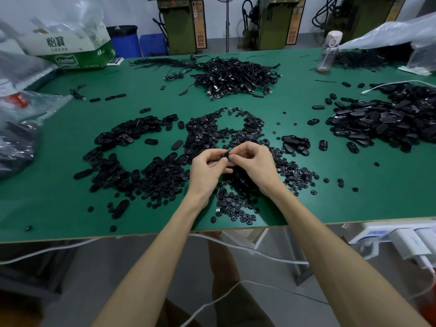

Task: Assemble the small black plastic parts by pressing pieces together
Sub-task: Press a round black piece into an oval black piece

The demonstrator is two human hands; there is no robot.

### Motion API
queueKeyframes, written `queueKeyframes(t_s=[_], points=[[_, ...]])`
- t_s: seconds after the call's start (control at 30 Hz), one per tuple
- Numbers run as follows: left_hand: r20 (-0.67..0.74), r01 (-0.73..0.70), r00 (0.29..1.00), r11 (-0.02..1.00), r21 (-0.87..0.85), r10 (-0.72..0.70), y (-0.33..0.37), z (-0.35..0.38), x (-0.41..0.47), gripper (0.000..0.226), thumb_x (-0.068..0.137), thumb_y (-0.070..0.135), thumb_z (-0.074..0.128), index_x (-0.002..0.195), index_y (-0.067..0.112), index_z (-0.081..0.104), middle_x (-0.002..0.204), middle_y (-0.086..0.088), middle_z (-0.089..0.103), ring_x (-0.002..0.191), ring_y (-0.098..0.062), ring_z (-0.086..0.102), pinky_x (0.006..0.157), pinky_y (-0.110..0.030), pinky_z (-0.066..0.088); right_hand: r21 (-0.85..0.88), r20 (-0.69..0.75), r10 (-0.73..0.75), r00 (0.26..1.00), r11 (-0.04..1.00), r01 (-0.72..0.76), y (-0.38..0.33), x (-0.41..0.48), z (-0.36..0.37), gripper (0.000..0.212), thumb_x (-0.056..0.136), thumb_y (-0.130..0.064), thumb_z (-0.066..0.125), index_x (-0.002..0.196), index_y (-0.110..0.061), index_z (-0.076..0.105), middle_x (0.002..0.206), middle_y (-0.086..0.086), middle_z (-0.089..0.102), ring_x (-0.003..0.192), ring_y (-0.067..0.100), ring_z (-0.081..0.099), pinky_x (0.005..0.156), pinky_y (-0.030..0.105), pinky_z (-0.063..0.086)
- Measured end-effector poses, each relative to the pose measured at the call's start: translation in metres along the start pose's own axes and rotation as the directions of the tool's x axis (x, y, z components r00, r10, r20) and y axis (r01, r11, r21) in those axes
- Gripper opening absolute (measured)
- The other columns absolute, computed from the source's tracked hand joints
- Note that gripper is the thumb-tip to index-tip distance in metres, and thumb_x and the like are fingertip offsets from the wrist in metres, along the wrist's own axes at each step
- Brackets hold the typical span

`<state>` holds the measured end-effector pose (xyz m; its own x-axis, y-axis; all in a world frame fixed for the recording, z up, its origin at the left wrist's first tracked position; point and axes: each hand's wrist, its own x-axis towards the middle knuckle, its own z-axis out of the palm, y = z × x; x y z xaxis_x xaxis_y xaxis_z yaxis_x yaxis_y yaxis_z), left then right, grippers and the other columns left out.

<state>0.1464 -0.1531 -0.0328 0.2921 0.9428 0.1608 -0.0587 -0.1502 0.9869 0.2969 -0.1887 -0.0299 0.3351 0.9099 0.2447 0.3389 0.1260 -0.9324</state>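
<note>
grip: left hand [207, 169] and right hand [256, 161] both pinch one black part [225, 156] (above the pile [236, 207]).

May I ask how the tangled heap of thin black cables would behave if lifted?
The tangled heap of thin black cables probably lifts as a floppy clump, since strands interlock. It looks light, and loose ends would likely dangle.

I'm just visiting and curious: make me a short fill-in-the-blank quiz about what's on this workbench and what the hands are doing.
1. The small part pinched between the left hand and the right hand is coloured ____.
2. The table has a ____ top.
3. The clear bottle stands toward the table's far ____ side.
Missing words: black, green, right.
</note>
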Motion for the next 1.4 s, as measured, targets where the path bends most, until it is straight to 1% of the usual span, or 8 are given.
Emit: queueKeyframes(t_s=[0.17,0.3,0.43,0.7,0.97,1.13,1.27,1.4], points=[[-0.007,0.007,1.000,1.000,0.012,-0.007,-0.0018,0.0002,0.0015,0.017,0.099,-0.002,0.062,0.114,0.004,0.065,0.107,-0.014,0.072,0.088,-0.020,0.078,0.076,-0.025,0.061,-0.044,0.020,-0.035,0.999,0.998,0.036,-0.0025,-0.0013,0.0010,0.006,0.087,-0.016,0.080,0.086,-0.018,0.075,0.078,0.001,0.073,0.073,0.012,0.065,0.076,0.038,0.056],[-0.040,0.018,0.999,1.000,0.007,-0.018,-0.0035,0.0001,0.0030,0.013,0.100,-0.002,0.060,0.110,0.006,0.063,0.107,-0.012,0.070,0.087,-0.018,0.077,0.079,-0.026,0.061,-0.053,0.056,-0.048,0.997,0.997,0.051,-0.0046,-0.0016,0.0009,0.007,0.090,-0.012,0.077,0.095,-0.015,0.080,0.087,0.001,0.077,0.085,0.019,0.071,0.084,0.040,0.059],[-0.090,0.024,0.996,1.000,0.011,-0.023,-0.0054,-0.0010,0.0045,0.013,0.100,0.000,0.061,0.113,-0.003,0.062,0.105,-0.016,0.071,0.086,-0.017,0.077,0.076,-0.025,0.061,-0.039,0.106,-0.056,0.993,0.997,0.060,-0.0073,-0.0017,0.0018,0.009,0.090,-0.012,0.077,0.098,-0.014,0.081,0.090,0.001,0.078,0.088,0.022,0.072,0.086,0.040,0.059],[-0.083,0.024,0.996,0.999,-0.031,-0.027,-0.0012,-0.0007,0.0023,0.011,0.099,-0.003,0.062,0.110,-0.001,0.062,0.092,-0.015,0.071,0.076,-0.021,0.077,0.071,-0.027,0.061,-0.020,0.030,-0.040,0.999,0.999,0.041,-0.0024,0.0004,0.0011,0.022,0.092,-0.020,0.076,0.114,-0.023,0.074,0.093,-0.002,0.074,0.082,0.011,0.065,0.076,0.023,0.051],[-0.053,0.015,0.998,1.000,-0.006,-0.015,-0.0015,0.0001,0.0011,0.007,0.097,-0.001,0.066,0.103,0.001,0.063,0.094,-0.020,0.073,0.076,-0.023,0.077,0.069,-0.029,0.062,0.044,0.046,-0.030,0.999,0.999,0.028,-0.0013,-0.0015,-0.0006,0.008,0.089,-0.011,0.079,0.096,-0.013,0.078,0.086,0.004,0.078,0.086,0.027,0.072,0.081,0.037,0.059],[-0.077,0.021,0.997,0.999,0.027,-0.019,-0.0020,0.0013,0.0014,0.011,0.093,-0.005,0.066,0.097,0.005,0.065,0.089,-0.015,0.073,0.072,-0.022,0.076,0.068,-0.031,0.062,0.069,0.072,-0.037,0.997,0.997,0.032,-0.0011,-0.0020,-0.0011,0.008,0.087,-0.011,0.081,0.092,-0.017,0.078,0.086,0.003,0.078,0.086,0.027,0.073,0.081,0.039,0.060],[-0.109,0.044,0.993,0.996,0.077,-0.036,-0.0025,0.0017,0.0026,0.013,0.089,-0.004,0.068,0.095,0.007,0.064,0.090,-0.013,0.072,0.068,-0.024,0.076,0.071,-0.040,0.065,0.075,0.097,-0.040,0.994,0.997,0.032,-0.0012,-0.0026,-0.0006,0.007,0.086,-0.011,0.082,0.091,-0.014,0.078,0.084,0.004,0.078,0.081,0.023,0.072,0.079,0.036,0.060],[-0.120,0.031,0.993,0.995,0.095,-0.019,-0.0017,0.0017,0.0018,0.014,0.087,-0.001,0.070,0.092,0.010,0.063,0.084,-0.010,0.072,0.063,-0.022,0.074,0.066,-0.036,0.064,0.091,0.105,-0.039,0.994,0.995,0.030,-0.0014,-0.0030,-0.0003,0.008,0.086,-0.008,0.081,0.093,-0.011,0.077,0.085,0.006,0.078,0.084,0.028,0.074,0.081,0.037,0.060]])
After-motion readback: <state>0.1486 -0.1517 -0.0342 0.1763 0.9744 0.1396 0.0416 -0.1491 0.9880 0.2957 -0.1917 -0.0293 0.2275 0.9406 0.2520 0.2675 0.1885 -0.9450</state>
